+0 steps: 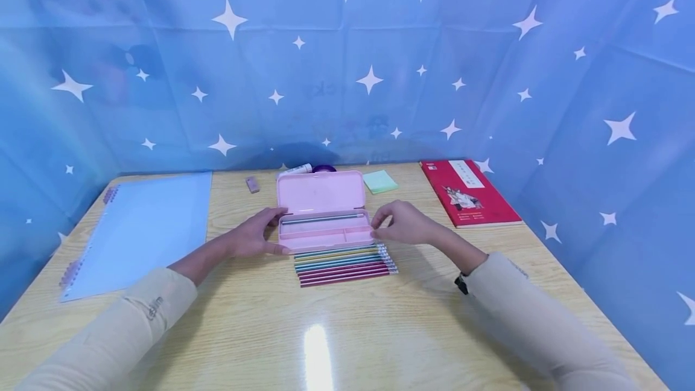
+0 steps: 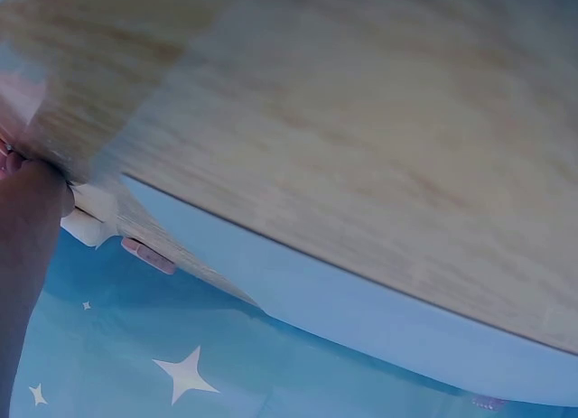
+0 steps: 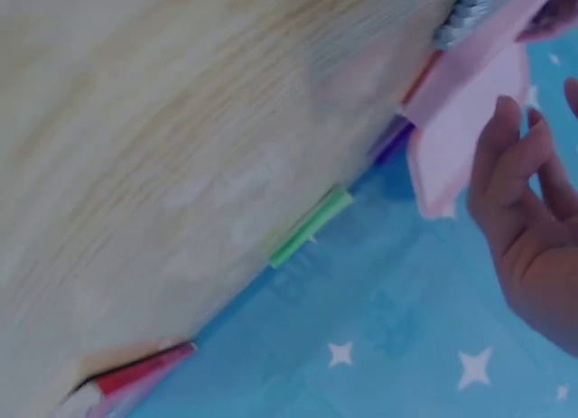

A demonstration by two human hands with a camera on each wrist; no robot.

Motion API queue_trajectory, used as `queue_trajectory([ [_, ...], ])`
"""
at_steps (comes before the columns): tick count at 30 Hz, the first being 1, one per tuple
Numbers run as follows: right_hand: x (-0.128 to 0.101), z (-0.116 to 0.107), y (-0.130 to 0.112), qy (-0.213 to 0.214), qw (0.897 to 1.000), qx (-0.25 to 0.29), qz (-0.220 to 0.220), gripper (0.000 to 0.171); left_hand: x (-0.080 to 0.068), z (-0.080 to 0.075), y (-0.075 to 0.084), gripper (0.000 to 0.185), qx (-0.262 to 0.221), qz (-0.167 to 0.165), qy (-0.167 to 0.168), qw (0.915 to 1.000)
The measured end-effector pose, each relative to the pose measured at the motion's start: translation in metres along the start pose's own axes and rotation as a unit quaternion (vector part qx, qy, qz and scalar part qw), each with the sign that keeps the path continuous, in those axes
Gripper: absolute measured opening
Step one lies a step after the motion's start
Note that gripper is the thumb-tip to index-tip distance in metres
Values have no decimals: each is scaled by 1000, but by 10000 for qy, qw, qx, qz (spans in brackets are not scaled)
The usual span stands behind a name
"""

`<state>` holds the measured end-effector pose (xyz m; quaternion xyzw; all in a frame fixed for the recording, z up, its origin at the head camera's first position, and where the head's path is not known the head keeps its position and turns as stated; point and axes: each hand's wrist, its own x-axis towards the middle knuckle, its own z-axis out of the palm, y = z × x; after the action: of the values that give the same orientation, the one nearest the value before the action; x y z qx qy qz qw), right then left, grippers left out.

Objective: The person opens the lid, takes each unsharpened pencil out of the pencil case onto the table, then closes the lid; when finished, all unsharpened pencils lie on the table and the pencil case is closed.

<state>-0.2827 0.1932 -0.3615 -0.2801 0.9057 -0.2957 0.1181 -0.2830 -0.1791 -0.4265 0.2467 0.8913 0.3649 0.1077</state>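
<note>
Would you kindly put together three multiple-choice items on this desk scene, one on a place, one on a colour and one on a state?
1. Where do the loose pencils lie?
A. On the red book
B. On the table, just in front of the pencil case
C. On the blue notebook

2. What colour is the pencil case?
A. Pink
B. Green
C. Black

3. How does the pencil case stand?
A. Shut flat
B. Open, lid raised, one pencil inside
C. Upside down

Answers:
1 B, the pencils lie in a row on the wooden table against the case's near edge.
2 A, both lid and tray are pink.
3 B, the lid stands up behind the tray, with the left hand and right hand at its two ends.
</note>
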Motion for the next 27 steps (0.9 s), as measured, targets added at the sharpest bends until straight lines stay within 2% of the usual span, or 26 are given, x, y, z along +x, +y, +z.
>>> queue_trajectory([
  [6, 30, 10, 6, 28, 9994, -129, -323, 31, -1, 1, -1, 103, -44, -20, 0, 10000],
  [11, 45, 16, 8, 117, 9986, -340, -391, 31, 0, 2, 2, 104, -138, -19, -38, 9999],
  [23, 56, 21, 7, -32, 9981, -511, -354, 22, 1, -1, 0, 104, -79, -44, -25, 10000],
  [27, 57, 22, 7, -252, 9984, -439, -236, 16, 0, 0, -1, 102, -156, -19, -18, 9999],
])
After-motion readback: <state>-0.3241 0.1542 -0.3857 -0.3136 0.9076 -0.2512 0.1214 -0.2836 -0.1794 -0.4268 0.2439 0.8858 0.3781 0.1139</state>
